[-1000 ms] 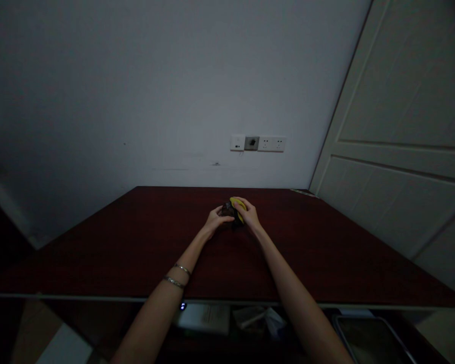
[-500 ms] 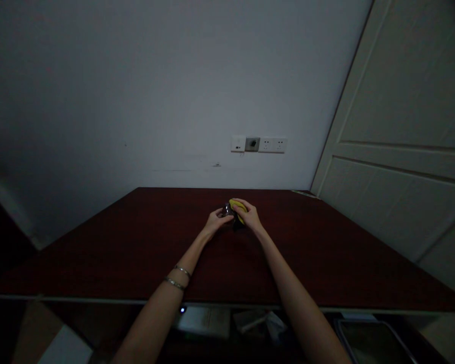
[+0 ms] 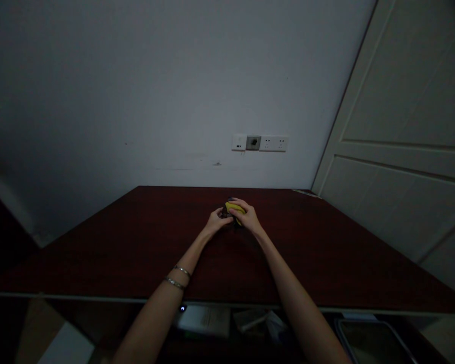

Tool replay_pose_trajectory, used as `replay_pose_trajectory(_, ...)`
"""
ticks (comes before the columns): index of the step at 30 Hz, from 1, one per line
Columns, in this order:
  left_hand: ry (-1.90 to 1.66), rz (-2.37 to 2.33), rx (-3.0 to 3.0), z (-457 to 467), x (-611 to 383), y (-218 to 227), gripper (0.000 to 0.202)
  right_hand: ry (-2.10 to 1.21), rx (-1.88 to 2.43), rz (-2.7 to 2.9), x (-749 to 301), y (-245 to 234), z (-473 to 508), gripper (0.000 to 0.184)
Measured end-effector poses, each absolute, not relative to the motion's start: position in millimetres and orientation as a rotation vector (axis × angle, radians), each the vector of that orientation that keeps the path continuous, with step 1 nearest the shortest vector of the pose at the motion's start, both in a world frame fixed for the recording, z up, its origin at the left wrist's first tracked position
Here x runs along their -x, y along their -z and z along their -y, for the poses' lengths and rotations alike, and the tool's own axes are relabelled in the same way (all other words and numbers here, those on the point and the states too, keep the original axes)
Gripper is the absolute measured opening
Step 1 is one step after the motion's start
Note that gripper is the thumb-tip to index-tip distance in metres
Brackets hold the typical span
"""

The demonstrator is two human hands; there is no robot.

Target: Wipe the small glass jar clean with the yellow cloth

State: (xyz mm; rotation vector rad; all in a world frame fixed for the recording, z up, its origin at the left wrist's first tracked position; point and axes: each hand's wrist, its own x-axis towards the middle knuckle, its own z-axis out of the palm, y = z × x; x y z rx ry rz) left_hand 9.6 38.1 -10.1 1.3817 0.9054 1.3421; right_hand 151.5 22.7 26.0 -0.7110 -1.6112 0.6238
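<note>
Both hands meet above the middle of the dark red tabletop. My left hand (image 3: 215, 221), with two bracelets (image 3: 178, 277) on its forearm, is closed round a small dark, glossy object (image 3: 224, 213); its exact kind is too small and dim to tell. My right hand (image 3: 247, 216) is closed on a folded yellow cloth (image 3: 234, 208), which presses against the dark object. A bit of something dark shows below the cloth, between the hands. The fingers cover much of both things.
The dark red table (image 3: 144, 253) reaches back to a pale wall with sockets (image 3: 273, 143). A white panelled door (image 3: 402, 151) borders the right side. Below the front edge, an open shelf holds a pale flat box (image 3: 208, 321), some papers (image 3: 275, 326) and a rimmed tray (image 3: 375, 322).
The yellow cloth and right fingers have shifted slightly left over the dark object, covering more of its shiny part. My left hand stays nearly in place.
</note>
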Motion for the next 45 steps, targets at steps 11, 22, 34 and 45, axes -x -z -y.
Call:
replay_pose_trajectory(11, -1.397, -1.025, -1.401, -38.2, -11.3, 7.3, 0.049, -0.613, 0.778, 1.535, -148.9, -21.3, -27.2, 0.029)
replay_pose_trajectory(22, -1.447, -1.036, -1.348, -44.3, -6.7, 12.6, 0.052, -0.563, 0.716, 1.703, -155.3, -27.0, -20.9, 0.027)
replay_pose_trajectory(34, -1.397, -1.011, -1.351, -33.3, -5.9, 4.3, 0.046, -0.667, 0.767, 1.558, -151.4, -29.7, -17.2, 0.030)
replay_pose_trajectory(45, -1.258, -0.934, -1.306, -30.0, -5.3, 3.5, 0.054, -0.782, 0.803, 1.422, -154.3, -22.4, -28.8, 0.038)
